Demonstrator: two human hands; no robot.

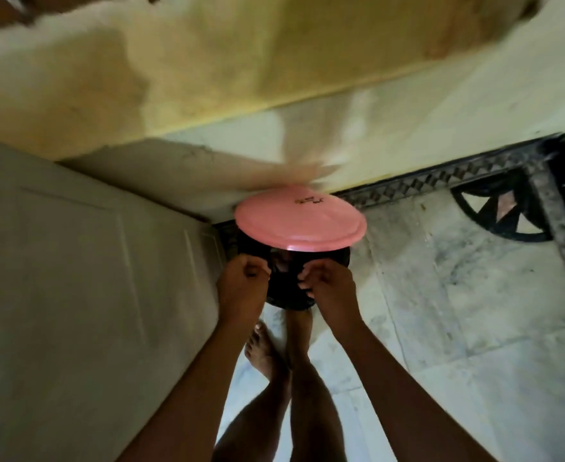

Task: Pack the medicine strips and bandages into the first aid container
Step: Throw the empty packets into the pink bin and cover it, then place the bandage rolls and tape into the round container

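Pink lid caps the dark tub, held out above the floor, the left hand and right hand each curled on its near wall (thin, probably light plastic), so gripping low seems safest.

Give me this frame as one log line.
stage: carrying | left hand: grips container | right hand: grips container | lid: pink, on top | strips, bandages: not visible
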